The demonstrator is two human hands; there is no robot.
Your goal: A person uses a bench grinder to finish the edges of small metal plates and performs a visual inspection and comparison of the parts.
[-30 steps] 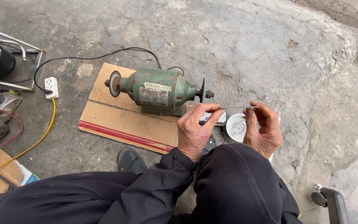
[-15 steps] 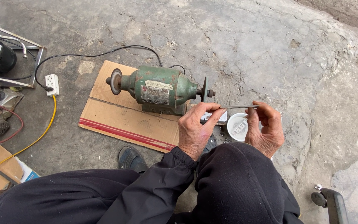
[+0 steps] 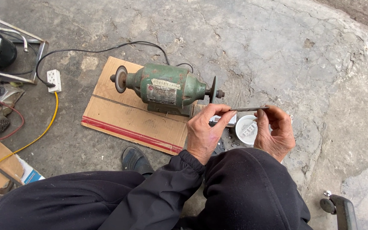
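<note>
Head view is showing a person sitting low over a cracked concrete floor (image 3: 277, 51), dark sleeves and trousers filling the bottom of the picture. The left hand (image 3: 203, 130) is pinching one end of a thin flat metal strip (image 3: 248, 109) between thumb and fingers, and the right hand (image 3: 275, 130) is pinching the other end, fingers curled narrow around it. The strip is lying level between the two hands, just in front of the thin grinding disc (image 3: 213, 89) at the right end of a green bench grinder (image 3: 167, 88); whether it is touching the disc cannot be told. The grinder is standing on a sheet of cardboard (image 3: 120, 115) with a red stripe along its near edge. A small white cup (image 3: 245, 129) is sitting on the floor below the strip, between the hands. A black cable is running from the grinder to a white power strip (image 3: 54, 80), and a yellow cord (image 3: 43, 127) is trailing away from that strip toward the lower left.
</note>
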